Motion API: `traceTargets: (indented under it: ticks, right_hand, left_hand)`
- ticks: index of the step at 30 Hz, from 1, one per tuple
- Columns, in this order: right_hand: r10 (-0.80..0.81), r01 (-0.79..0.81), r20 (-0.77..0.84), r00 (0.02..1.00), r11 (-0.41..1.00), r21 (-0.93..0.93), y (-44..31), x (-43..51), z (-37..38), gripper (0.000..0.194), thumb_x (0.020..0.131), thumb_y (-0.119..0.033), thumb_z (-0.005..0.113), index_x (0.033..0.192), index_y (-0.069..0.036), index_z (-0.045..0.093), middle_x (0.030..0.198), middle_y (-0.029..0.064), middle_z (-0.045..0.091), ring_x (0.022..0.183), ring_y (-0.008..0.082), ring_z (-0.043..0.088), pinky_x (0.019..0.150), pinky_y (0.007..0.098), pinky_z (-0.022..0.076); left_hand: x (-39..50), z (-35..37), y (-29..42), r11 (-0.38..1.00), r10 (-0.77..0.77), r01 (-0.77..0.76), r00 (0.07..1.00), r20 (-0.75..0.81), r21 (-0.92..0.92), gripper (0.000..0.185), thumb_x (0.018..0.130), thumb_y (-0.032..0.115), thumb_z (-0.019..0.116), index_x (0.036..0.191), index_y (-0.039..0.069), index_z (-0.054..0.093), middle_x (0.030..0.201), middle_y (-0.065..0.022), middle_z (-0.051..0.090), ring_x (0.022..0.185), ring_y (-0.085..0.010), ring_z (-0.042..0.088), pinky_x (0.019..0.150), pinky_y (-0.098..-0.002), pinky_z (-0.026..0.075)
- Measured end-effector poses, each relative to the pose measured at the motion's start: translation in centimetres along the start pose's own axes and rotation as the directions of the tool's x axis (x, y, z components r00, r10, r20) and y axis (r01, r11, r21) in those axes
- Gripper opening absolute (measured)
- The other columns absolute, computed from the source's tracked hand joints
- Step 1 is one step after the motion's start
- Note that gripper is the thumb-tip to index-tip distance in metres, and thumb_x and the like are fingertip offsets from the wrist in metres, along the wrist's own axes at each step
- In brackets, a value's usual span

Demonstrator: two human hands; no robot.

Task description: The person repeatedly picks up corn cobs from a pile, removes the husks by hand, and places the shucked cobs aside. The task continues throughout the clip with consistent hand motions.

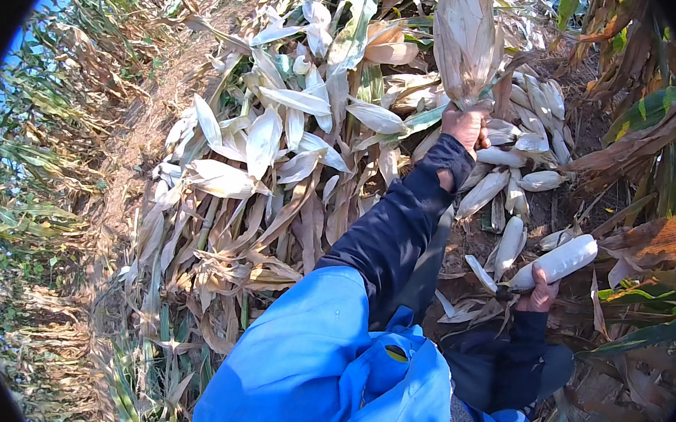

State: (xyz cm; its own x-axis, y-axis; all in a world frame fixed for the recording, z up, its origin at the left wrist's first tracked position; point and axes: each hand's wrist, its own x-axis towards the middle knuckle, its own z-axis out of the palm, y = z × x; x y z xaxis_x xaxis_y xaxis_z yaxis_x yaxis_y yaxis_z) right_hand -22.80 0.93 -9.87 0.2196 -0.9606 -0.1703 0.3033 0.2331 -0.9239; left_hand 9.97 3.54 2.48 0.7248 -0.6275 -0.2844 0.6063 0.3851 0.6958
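My left hand [469,126], in a dark sleeve, grips the stem end of a large dry corn husk [465,37] that points towards the top of the picture. Whether an ear is inside the husk cannot be seen. Lower right, my right hand [539,294] holds a bare white ear of corn [562,261], its thumb lying across the side. Just left of that ear lies another pale ear [508,244] on the ground, beside loose husk pieces [464,313]. Between the two hands are several pale ears [483,194], some partly in husk.
A broad heap of cut cornstalks with opened pale husks [261,142] covers the upper middle. Standing corn plants with dry and green leaves [666,136] come close on the right. Bare soil [119,153] and more plants [30,185] lie to the left.
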Motion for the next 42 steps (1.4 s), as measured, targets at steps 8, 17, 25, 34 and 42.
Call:
traceTargets:
  ticks: [8,17,25,34,42]
  right_hand:
    - [0.059,-0.059,0.096,0.994,0.998,-0.004,0.0,0.2,0.2,0.073,0.075,-0.005,0.073,0.139,-0.003,0.039,0.123,0.0123,0.052,0.109,0.0272,0.054,0.095,0.0424,0.0464]
    - [0.074,-0.076,0.137,0.988,0.997,0.01,0.2,-0.4,-0.1,0.068,0.076,-0.003,0.07,0.138,-0.005,0.042,0.12,0.0114,0.053,0.104,0.025,0.055,0.093,0.0415,0.0475]
    - [-0.025,0.036,0.137,0.99,0.996,-0.08,-0.1,-1.3,1.6,0.073,0.072,0.002,0.074,0.137,-0.004,0.04,0.119,0.0125,0.054,0.105,0.0271,0.056,0.097,0.0424,0.046]
    - [-0.066,0.119,0.306,0.95,0.98,-0.16,0.5,-1.1,3.0,0.065,0.075,-0.022,0.084,0.125,-0.004,0.046,0.105,0.0073,0.06,0.095,0.0167,0.059,0.083,0.033,0.0491]
    - [-0.113,0.143,0.384,0.916,0.988,-0.051,-1.6,-0.5,3.1,0.077,0.083,-0.019,0.077,0.141,-0.005,0.03,0.124,0.0104,0.052,0.113,0.0204,0.054,0.094,0.0354,0.0468]
  left_hand:
    - [-2.0,-14.7,15.3,0.917,0.398,-0.384,0.86,-0.32,0.107,0.017,0.08,0.01,0.069,0.086,0.005,0.053,0.06,-0.0022,0.051,0.04,-0.0125,0.047,0.033,-0.0308,0.04]
    - [-8.3,-33.2,19.9,0.78,0.533,-0.151,0.669,-0.518,0.607,0.03,0.08,0.016,0.074,0.101,0.003,0.057,0.066,-0.0051,0.059,0.043,-0.0136,0.052,0.034,-0.0286,0.04]
    - [-14.9,-37.8,19.2,-0.012,0.977,0.341,0.206,-0.063,0.94,0.054,0.071,0.017,0.076,0.118,0.001,0.054,0.114,-0.0242,0.058,0.104,-0.0391,0.056,0.094,-0.0447,0.044]
    - [-11.1,-6.2,2.0,0.714,0.07,-0.421,0.837,0.542,0.559,0.038,0.088,0.023,0.071,0.115,-0.002,0.061,0.103,-0.0084,0.067,0.094,-0.0122,0.06,0.081,-0.025,0.05]
    - [-7.9,4.0,-12.9,0.62,-0.538,-0.339,0.472,0.698,0.708,0.092,0.074,0.059,0.076,0.132,-0.004,0.043,0.118,-0.0192,0.058,0.111,-0.0256,0.057,0.092,-0.0381,0.048]
